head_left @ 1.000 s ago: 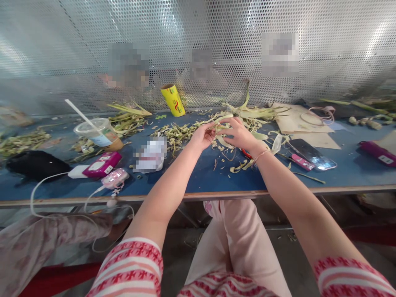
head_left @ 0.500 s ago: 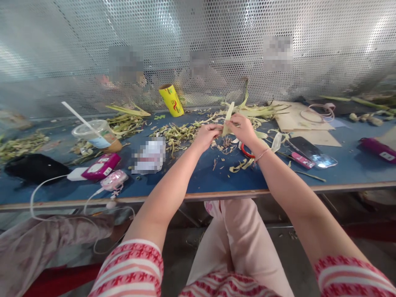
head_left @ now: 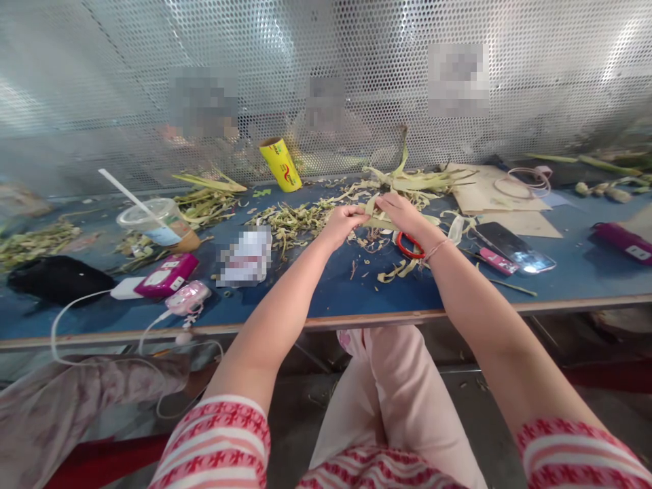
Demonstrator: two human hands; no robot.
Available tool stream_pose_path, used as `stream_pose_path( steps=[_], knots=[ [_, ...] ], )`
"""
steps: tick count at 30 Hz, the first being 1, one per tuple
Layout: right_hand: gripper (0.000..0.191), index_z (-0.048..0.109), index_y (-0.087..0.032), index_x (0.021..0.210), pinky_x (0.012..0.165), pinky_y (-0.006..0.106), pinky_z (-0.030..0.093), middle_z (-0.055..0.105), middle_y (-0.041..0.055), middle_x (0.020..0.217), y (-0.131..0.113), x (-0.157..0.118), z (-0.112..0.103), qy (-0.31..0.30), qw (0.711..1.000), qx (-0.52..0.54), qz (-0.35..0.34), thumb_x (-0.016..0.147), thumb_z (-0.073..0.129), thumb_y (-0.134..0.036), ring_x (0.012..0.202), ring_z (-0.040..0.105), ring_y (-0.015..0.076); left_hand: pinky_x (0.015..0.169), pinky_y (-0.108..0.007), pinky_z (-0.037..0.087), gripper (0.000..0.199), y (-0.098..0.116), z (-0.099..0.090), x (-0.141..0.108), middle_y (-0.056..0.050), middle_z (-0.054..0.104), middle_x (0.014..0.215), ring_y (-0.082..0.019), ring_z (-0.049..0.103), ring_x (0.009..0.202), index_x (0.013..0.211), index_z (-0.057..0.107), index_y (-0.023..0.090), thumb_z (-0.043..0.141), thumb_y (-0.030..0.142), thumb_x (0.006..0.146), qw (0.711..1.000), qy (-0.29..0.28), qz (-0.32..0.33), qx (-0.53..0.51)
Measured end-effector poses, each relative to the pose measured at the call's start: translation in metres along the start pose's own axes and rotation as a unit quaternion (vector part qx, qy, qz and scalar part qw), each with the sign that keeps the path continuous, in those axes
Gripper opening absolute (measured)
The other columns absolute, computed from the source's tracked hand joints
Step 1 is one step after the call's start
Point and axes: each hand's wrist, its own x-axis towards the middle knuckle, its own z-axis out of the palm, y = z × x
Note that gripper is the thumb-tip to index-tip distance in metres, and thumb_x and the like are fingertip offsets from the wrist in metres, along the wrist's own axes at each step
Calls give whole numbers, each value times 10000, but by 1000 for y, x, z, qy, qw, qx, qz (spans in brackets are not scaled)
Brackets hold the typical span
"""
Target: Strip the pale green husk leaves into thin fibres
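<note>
A pale green leaf strip (head_left: 371,206) is pinched between my two hands above the table. My left hand (head_left: 340,225) is closed, thumb and forefinger together on the strip's left side. Over its right part, the fingers of my right hand (head_left: 400,209) are bent and pressed on it. Under my right wrist lies a red loop (head_left: 409,246), perhaps a handle; its rest is hidden. Beyond my hands spreads a bunch of pale leaves and stems (head_left: 415,180). Shredded leaf bits (head_left: 293,224) lie to the left.
A yellow tube (head_left: 280,164) leans near the perforated metal wall (head_left: 356,54). On the left stand a plastic cup (head_left: 161,227) with a straw and a magenta box (head_left: 167,275). To the right are a phone (head_left: 514,248), cardboard (head_left: 496,190) and a coiled cable (head_left: 522,182).
The leaf strip stood upright between my hands and is now folded down, lower and flatter. My right hand has turned over it, uncovering more of the red loop.
</note>
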Motion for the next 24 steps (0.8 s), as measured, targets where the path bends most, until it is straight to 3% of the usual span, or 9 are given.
stream_pose_path(
  steps=[8, 12, 16, 20, 24],
  knots=[
    [188, 694, -158, 747, 745, 307, 430, 674, 48, 789, 2, -1, -10, -32, 996, -76, 27, 841, 583, -278, 771, 595, 182, 503, -234, 208, 136, -5, -7, 7, 47, 455, 451, -47, 336, 456, 576, 661, 142, 766, 133, 661, 998, 26, -8, -61],
    [149, 750, -172, 849, 880, 381, 453, 700, 82, 932, 3, -3, -15, 18, 994, -99, -51, 818, 621, -239, 900, 625, 224, 473, -194, 261, 149, 6, -4, 4, 24, 543, 505, -27, 360, 444, 580, 630, 111, 735, 41, 659, 985, 55, -63, -149],
    [215, 798, -251, 863, 1037, 525, 361, 683, 83, 1013, 4, -5, -16, 95, 972, -178, -119, 867, 587, -211, 1094, 574, 284, 433, -163, 260, 180, 11, -5, 3, 19, 530, 505, -16, 359, 421, 586, 610, 102, 643, -10, 723, 971, 60, -93, -214],
    [238, 798, -252, 824, 1030, 601, 348, 634, 100, 1086, 7, -5, -11, 152, 960, -200, -124, 879, 568, -224, 1135, 520, 320, 419, -156, 258, 248, 10, -5, 3, 24, 498, 483, -14, 355, 407, 555, 587, 109, 607, -29, 759, 971, 79, -104, -199],
    [246, 765, -218, 816, 1007, 638, 372, 592, 117, 1079, 11, -3, -6, 153, 961, -187, -134, 869, 524, -206, 1141, 502, 346, 440, -171, 268, 241, 9, -2, 1, 28, 503, 479, -15, 367, 415, 550, 613, 108, 642, -32, 744, 981, 77, -102, -144]
  ],
)
